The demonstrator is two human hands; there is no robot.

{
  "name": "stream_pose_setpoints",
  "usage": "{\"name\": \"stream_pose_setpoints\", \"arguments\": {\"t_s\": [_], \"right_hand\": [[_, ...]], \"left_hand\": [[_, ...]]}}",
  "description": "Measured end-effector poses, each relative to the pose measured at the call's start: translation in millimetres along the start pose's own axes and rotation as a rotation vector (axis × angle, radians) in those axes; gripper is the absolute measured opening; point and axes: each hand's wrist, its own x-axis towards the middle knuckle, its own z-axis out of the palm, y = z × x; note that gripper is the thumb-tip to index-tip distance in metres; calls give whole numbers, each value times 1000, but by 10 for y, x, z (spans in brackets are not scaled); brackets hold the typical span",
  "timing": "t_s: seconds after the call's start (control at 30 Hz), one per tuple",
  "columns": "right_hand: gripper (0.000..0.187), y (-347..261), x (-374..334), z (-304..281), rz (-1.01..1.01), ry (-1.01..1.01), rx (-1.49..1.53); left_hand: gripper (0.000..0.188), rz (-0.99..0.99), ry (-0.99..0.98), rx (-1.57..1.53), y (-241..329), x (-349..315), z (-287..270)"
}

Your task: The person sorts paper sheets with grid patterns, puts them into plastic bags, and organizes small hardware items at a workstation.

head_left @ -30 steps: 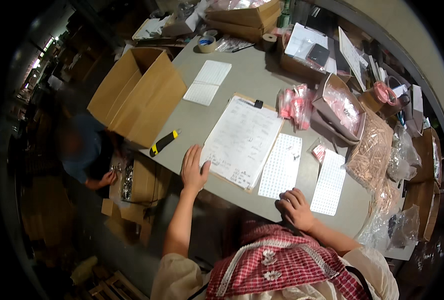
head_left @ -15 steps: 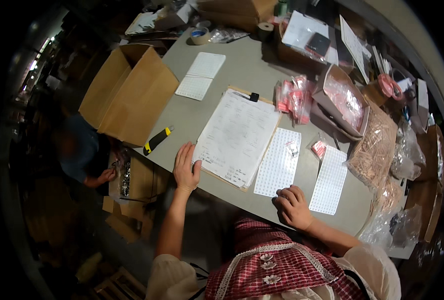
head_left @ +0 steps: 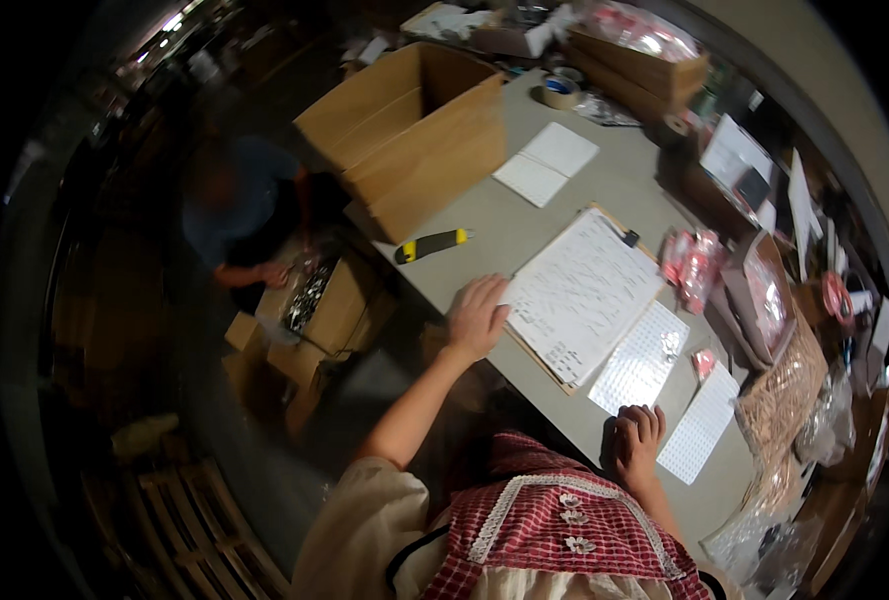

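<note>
My left hand (head_left: pixel 479 318) lies on the grey table by the near left edge of a clipboard (head_left: pixel 586 290) holding handwritten papers. Its fingers are stretched out and it holds nothing. My right hand (head_left: pixel 639 440) rests at the table's near edge, fingers loosely bent and apart, with nothing visible in it. It sits between a white sheet printed in a grid of small marks (head_left: pixel 636 365) and a narrower sheet of the same sort (head_left: pixel 699 425). Beyond my left hand lies a black and yellow utility knife (head_left: pixel 430 246).
An open cardboard box (head_left: pixel 429 185) stands on the table's left corner. White sheets (head_left: pixel 546 163), red packets (head_left: pixel 694 265), a tray of packets (head_left: pixel 761 300) and a bag of tan pieces (head_left: pixel 792 395) surround the clipboard. At left, another person (head_left: pixel 239 205) handles a carton of shiny parts (head_left: pixel 312 298).
The view has swung left, so the table appears further right and more of the other person's carton shows. Both my hands stay at about the same places on the table.
</note>
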Motion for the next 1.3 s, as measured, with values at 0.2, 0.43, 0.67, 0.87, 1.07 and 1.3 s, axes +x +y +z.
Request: {"name": "stream_pose_setpoints", "arguments": {"t_s": [0.2, 0.43, 0.67, 0.87, 1.07, 1.3], "right_hand": [[64, -124, 457, 230, 55, -138, -59], [50, -86, 639, 601, 19, -107, -168], [50, -410, 1032, 457, 88, -260, 286], [66, -284, 935, 517, 143, -27, 302], [83, -69, 343, 274, 424, 78, -84], [66, -192, -98, 473, 524, 164, -197]], "left_hand": [[45, -59, -11, -35, -45, -47, 131], [53, -103, 3, -12, -52, -95, 228], [68, -429, -185, -84, -192, 146, -151], [75, 15, -59, -133, -505, 185, -233], [82, 303, -473, 206, -209, 58, -404], [81, 201, -440, 223, -261, 95, -178]]}}
